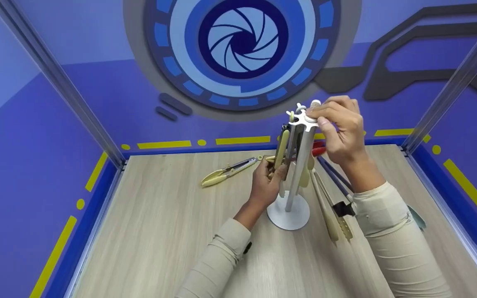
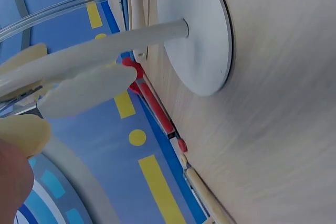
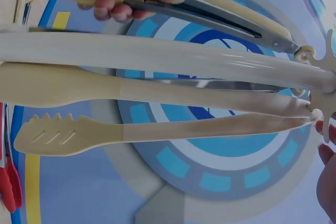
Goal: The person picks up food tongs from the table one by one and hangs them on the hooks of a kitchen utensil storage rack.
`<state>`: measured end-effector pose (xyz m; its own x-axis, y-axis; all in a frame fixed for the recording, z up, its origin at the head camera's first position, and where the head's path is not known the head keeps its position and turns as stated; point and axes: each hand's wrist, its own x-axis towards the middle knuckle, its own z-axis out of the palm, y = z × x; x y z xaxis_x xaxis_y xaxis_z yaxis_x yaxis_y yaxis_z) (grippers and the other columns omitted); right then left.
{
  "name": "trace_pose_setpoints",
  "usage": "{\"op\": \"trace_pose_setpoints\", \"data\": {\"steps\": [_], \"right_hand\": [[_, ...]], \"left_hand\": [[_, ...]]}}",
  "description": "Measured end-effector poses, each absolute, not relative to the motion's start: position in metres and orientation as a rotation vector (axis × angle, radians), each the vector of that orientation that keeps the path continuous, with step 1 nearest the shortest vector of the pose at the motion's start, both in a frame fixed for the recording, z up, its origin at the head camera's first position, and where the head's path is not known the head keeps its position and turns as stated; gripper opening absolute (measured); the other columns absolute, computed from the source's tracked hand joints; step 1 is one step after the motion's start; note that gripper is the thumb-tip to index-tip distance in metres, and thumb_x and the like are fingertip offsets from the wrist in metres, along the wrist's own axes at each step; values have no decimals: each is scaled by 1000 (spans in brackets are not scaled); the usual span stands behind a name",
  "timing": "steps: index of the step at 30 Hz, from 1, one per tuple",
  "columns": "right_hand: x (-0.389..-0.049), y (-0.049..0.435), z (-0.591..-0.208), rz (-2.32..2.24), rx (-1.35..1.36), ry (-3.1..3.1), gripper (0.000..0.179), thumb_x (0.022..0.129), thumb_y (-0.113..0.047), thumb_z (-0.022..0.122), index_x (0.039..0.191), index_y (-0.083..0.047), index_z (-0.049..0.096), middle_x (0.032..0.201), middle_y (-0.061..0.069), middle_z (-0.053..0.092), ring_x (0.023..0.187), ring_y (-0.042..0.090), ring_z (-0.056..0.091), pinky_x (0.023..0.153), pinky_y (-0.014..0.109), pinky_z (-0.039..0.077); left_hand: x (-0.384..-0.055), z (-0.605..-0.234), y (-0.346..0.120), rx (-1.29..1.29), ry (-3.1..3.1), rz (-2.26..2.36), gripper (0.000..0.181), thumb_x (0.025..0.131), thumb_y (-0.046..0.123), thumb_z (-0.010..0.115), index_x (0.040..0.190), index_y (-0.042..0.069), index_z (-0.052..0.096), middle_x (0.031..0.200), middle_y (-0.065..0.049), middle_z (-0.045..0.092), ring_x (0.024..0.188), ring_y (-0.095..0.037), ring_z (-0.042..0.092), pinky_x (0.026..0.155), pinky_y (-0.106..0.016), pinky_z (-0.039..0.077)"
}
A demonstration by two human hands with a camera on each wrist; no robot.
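Note:
A utensil stand has a white hooked top, a pale pole and a round base. My right hand grips the top with fingers and thumb. Lower down, my left hand holds cream-and-steel tongs near their heads, beside the pole. The ring end of these tongs is at a hook in the right wrist view. Below the pole in that view, a cream arm with a solid head and another with a slotted head run toward the hooks.
Yellow-headed tongs lie left of the stand. Behind it are red tongs. To the right lie beige tongs and a dark blue-handled utensil; a teal piece shows past my right sleeve. Walls enclose the table's back and sides.

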<state>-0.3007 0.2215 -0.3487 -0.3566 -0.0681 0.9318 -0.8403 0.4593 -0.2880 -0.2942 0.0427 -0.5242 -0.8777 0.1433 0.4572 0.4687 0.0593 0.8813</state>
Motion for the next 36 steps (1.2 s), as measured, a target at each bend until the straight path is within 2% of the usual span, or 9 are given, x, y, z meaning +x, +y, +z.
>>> {"op": "trace_pose_setpoints", "data": {"steps": [10,16,26,30,36], "right_hand": [[-300,222,-345,1026,837,-1735,33,83,-14,49,82,-3,79,81,14,77,88,37,60,92,34,35],[-301,223,-346,1035,850,-1759,33,84,-16,50,85,-5,80,84,11,77,81,29,62,84,29,33],[-299,225,-341,1051,890,-1803,35,81,-11,47,87,-2,80,83,15,77,78,29,58,81,29,27],[-295,223,-337,1066,887,-1820,35,80,-8,46,87,0,79,83,18,76,76,30,55,80,28,24],[-290,223,-333,1073,875,-1854,34,79,-6,48,88,2,79,84,20,75,78,31,53,80,28,24]], "left_hand": [[-294,-520,36,-693,-2121,-1901,30,104,29,60,126,9,52,117,-9,62,107,-13,62,95,-30,55],[-294,-518,30,-633,-2149,-1897,34,104,34,60,128,11,53,116,-8,62,105,-14,62,89,-30,55],[-293,-519,25,-642,-2173,-1926,32,104,34,60,127,12,56,114,-6,63,101,-13,63,84,-29,57],[-292,-521,23,-647,-2181,-1895,32,103,33,60,128,14,56,116,-5,63,103,-13,62,88,-29,55],[-291,-529,19,-654,-2195,-1815,36,102,31,62,134,16,57,124,-2,64,114,-14,59,97,-34,48]]}}
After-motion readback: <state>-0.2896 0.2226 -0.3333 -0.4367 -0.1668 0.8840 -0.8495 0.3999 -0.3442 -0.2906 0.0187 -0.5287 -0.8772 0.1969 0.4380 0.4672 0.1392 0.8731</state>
